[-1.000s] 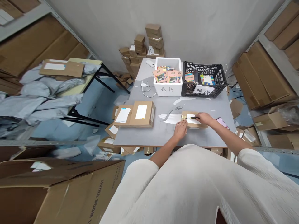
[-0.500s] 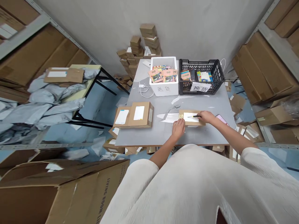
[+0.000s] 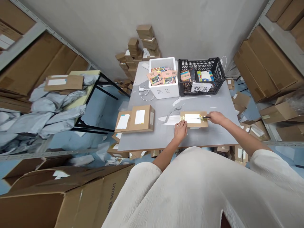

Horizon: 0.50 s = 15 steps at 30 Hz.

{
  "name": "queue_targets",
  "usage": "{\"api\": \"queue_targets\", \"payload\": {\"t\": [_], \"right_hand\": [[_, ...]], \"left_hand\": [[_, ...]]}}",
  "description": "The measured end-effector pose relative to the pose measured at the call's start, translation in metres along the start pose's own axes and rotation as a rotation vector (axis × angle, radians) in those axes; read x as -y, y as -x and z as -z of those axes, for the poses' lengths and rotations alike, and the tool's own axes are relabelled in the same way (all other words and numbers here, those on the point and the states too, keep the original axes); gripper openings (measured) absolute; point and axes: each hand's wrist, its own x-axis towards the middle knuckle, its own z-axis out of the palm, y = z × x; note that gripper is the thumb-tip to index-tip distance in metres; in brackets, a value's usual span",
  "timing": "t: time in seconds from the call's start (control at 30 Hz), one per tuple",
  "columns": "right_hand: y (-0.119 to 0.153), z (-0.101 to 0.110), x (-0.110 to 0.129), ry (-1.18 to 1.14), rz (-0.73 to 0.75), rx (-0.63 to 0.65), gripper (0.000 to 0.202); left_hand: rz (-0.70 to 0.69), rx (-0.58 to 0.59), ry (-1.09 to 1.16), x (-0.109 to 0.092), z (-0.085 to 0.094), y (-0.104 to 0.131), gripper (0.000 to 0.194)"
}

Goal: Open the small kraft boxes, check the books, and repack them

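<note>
A small taped cardboard box (image 3: 196, 114) with a white label (image 3: 193, 118) lies flat on the grey table. My left hand (image 3: 180, 129) grips its left front corner, fingers pressed on the top and a ring on one finger. In my right hand (image 3: 216, 117), at the box's right end, is a slim black box cutter (image 3: 206, 117). Its tip points left over the shiny tape beside the label. White torn paper (image 3: 171, 120) lies just left of the box.
Two labelled cardboard boxes (image 3: 143, 118) sit on the left of the table (image 3: 163, 139). Behind stand a white foam box (image 3: 166, 92) and a black crate (image 3: 215, 90), both with booklets inside. Grey parcels (image 3: 45, 117) cover a side table; a large open carton (image 3: 87, 199) stands lower left.
My right hand has moved right with the box cutter, from over the label to the box's right end. My left hand stays on the left corner. The phone is now hidden from view.
</note>
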Motion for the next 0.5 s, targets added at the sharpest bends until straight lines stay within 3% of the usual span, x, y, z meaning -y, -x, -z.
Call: {"api": "queue_targets", "payload": {"t": [0.33, 0.5], "right_hand": [[0.026, -0.003, -0.048, -0.006, -0.069, -0.006, 0.033], [0.038, -0.005, -0.088, -0.050, -0.138, -0.010, 0.030]], "left_hand": [[0.015, 0.008, -0.023, -0.006, 0.002, -0.001, 0.060], [0.059, -0.004, -0.021, -0.008, 0.004, -0.001, 0.060]]}}
